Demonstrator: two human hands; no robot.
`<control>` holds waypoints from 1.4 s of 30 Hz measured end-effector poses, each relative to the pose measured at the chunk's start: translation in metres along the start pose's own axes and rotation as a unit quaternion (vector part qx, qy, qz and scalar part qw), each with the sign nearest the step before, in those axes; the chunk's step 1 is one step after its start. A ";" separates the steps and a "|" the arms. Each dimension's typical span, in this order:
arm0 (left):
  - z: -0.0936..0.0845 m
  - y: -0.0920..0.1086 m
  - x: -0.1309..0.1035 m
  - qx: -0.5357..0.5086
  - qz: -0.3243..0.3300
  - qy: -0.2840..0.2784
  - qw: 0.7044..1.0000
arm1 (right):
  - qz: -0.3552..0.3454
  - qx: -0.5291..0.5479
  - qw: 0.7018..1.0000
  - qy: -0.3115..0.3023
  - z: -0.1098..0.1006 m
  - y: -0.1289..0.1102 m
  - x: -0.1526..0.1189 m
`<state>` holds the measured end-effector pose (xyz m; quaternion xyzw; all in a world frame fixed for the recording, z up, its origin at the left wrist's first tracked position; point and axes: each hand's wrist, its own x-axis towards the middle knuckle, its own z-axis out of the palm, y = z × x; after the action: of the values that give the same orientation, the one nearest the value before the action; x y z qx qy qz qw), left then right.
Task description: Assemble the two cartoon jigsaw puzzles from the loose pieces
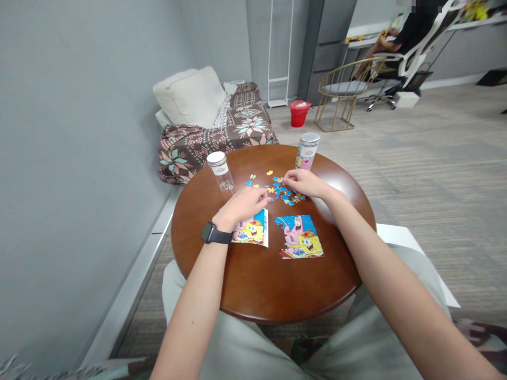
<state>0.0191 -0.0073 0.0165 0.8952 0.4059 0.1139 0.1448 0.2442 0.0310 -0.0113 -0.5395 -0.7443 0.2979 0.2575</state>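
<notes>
My left hand [246, 205], a black watch on its wrist, hovers over the reference picture card [253, 232] and hides its upper left part. Its thumb and fingers are drawn together beside the loose puzzle pieces [283, 192]; what they pinch, if anything, is too small to tell. At the far edge of this blue and yellow pile, my right hand [304, 182] reaches down with fingertips closed among the pieces. I cannot make out what is in them. A partly joined jigsaw puzzle [303, 237] with cartoon figures lies flat nearer to me, its left edge uneven.
A clear jar [225, 180] with a white lid stands at the table's left, and a printed canister [307, 150] behind my right hand. Beyond the round wooden table [273, 295] are a draped sofa [245, 121], a red bin [299, 115], a gold-framed chair [344, 89] and a seated person.
</notes>
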 end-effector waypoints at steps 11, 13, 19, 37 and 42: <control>-0.012 -0.016 -0.008 0.107 -0.103 0.008 0.989 | -0.006 -0.049 0.999 -0.006 0.000 -0.001 -0.001; -0.013 -0.017 -0.009 0.128 -0.155 0.050 0.978 | -0.006 -0.047 0.999 -0.006 0.000 0.000 0.000; -0.012 -0.029 -0.012 0.041 -0.269 0.166 0.948 | -0.006 -0.058 0.998 -0.014 0.000 0.002 0.000; -0.008 -0.031 -0.008 -0.295 -0.251 0.062 0.920 | -0.014 -0.078 0.996 -0.044 -0.001 0.000 -0.001; -0.008 -0.030 -0.007 -0.286 -0.255 0.061 0.922 | -0.010 -0.075 0.996 -0.051 -0.003 -0.005 -0.003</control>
<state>-0.0089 0.0073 0.0126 0.6732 0.5787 0.2384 0.3939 0.2439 0.0276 -0.0062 -0.5343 -0.7819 0.2657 0.1806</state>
